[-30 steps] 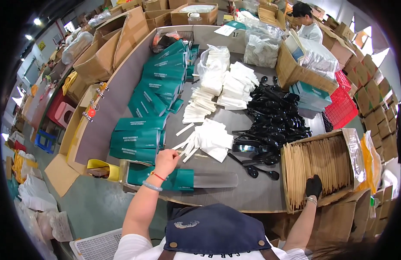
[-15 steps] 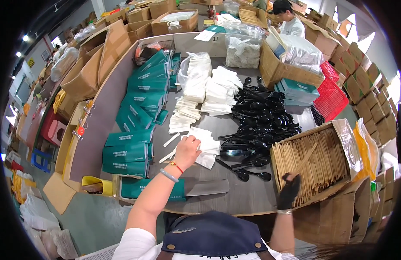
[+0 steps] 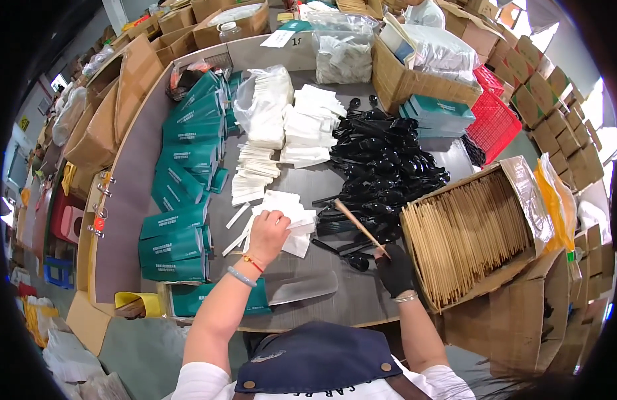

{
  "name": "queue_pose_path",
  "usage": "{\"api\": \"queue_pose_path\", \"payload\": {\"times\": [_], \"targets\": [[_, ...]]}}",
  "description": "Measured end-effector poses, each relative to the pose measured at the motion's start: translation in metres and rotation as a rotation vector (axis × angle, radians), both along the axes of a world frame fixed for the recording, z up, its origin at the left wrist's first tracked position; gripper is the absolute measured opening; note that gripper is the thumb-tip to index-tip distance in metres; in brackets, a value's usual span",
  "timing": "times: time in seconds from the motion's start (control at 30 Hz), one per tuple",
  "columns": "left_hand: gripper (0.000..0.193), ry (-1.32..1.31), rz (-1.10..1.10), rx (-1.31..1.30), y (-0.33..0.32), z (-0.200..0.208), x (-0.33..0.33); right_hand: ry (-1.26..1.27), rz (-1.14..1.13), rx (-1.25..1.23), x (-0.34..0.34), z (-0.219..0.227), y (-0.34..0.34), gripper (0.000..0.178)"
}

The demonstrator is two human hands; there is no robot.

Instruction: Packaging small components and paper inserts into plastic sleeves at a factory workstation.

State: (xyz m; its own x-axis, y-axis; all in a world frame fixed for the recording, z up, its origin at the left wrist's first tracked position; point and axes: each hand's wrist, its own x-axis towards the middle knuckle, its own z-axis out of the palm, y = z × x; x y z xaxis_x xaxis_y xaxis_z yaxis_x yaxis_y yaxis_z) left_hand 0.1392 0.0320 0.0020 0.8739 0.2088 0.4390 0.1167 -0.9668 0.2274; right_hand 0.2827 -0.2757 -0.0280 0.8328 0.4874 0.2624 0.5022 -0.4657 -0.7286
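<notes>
My left hand (image 3: 269, 235) lies on a loose pile of white paper napkins (image 3: 298, 237), its fingers curled and pinching at the edge of one. In its black fingerless glove, my right hand (image 3: 394, 272) grips a pair of wooden chopsticks (image 3: 362, 227) by the near end. They point up and left across the black plastic spoons and forks (image 3: 387, 160) heaped mid-table. Just right of that hand stands a cardboard box packed with wooden chopsticks (image 3: 468, 233). Thin white paper strips (image 3: 238, 216) lie left of the napkins.
Green printed pouches (image 3: 172, 243) are fanned along the left wall, with another green stack (image 3: 188, 300) at the front edge beside a grey flat strip (image 3: 302, 288). More white packets (image 3: 314, 127) lie behind. A carton (image 3: 415, 83) and red basket (image 3: 493, 127) stand at back right.
My right hand has moved left out of the chopstick box, carrying the chopsticks over the table toward the black cutlery. My left hand stays on the napkins. The whole view has shifted slightly.
</notes>
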Motion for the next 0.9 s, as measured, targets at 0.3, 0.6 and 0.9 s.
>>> {"api": "queue_pose_path", "payload": {"times": [0.3,0.6,0.9], "targets": [[0.028,0.326,0.136,-0.915,-0.05,0.041,-0.079,0.085,0.238,-0.368,-0.008,0.042,0.031,0.032],[0.044,0.22,-0.007,-0.183,-0.096,0.024,-0.134,0.038,0.318,-0.442,-0.02,0.065,0.024,0.033],[0.051,0.348,0.025,-0.106,-0.106,0.025,-0.155,0.114,0.713,-0.509,-0.068,0.047,0.076,0.036]]}}
